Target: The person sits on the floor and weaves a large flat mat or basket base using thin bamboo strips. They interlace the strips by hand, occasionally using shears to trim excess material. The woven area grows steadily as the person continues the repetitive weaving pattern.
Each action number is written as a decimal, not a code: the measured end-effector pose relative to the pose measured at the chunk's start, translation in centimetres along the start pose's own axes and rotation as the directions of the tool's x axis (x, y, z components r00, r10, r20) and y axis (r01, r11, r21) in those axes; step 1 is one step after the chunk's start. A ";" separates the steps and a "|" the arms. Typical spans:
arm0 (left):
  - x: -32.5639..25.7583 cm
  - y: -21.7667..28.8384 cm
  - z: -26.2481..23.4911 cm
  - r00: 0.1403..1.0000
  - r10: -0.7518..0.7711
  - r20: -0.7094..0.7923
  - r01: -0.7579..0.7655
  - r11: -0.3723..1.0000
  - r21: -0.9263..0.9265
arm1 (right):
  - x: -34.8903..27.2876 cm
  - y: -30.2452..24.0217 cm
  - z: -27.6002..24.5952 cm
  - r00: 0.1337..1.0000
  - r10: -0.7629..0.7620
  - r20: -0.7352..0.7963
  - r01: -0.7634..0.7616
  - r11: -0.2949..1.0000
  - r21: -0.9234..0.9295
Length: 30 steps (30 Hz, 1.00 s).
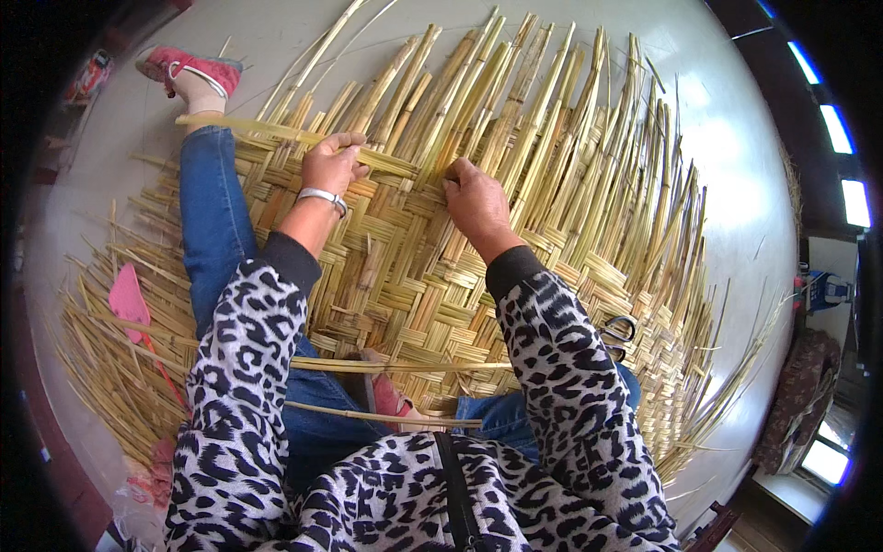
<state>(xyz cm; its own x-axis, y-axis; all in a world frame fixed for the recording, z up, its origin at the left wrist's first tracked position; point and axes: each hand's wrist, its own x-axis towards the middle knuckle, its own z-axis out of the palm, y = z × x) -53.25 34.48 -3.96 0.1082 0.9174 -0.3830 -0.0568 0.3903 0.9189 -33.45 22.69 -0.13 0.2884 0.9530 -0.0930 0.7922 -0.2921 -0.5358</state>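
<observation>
A half-woven mat (405, 276) of flat yellow-green reed strips spreads over the floor in front of me, its long loose ends fanning out toward the far side. My left hand (329, 170), with a silver bangle on the wrist, pinches a flat reed strip (262, 129) that runs crosswise from the far left into the weave. To its right, my right hand (478, 198) is closed with fingertips against the upright strips, just beyond the end of that crosswise strip. Its fingers hide what they grip.
Scissors (620, 329) with dark handles lie on the mat beside my right forearm. A pink fly swatter (129, 294) rests on loose reeds at the left. My stretched leg (216, 193) crosses the mat's left part. Loose reed strips (405, 366) lie across my lap.
</observation>
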 end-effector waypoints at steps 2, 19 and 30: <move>0.6 0.1 0.0 1.000 -0.019 0.017 0.020 0.999 -0.042 | -0.4 -0.9 -0.2 0.999 0.011 -0.038 -0.016 0.992 -0.127; 2.9 4.6 -5.0 0.850 0.027 0.526 0.109 0.968 -0.225 | 4.2 -7.4 1.0 0.991 -0.041 0.129 0.048 0.998 -0.046; 5.7 7.4 4.0 0.862 -0.033 0.506 -0.494 0.173 0.852 | 3.4 -7.0 1.1 0.995 0.095 -0.023 -0.091 0.986 0.142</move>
<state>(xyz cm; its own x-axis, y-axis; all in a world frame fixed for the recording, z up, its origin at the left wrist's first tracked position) -49.11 42.32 1.01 0.5973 0.7384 -0.3131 0.7826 -0.4513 0.4288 -38.64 28.12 2.38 0.3747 0.9187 -0.1245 0.6780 -0.3631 -0.6392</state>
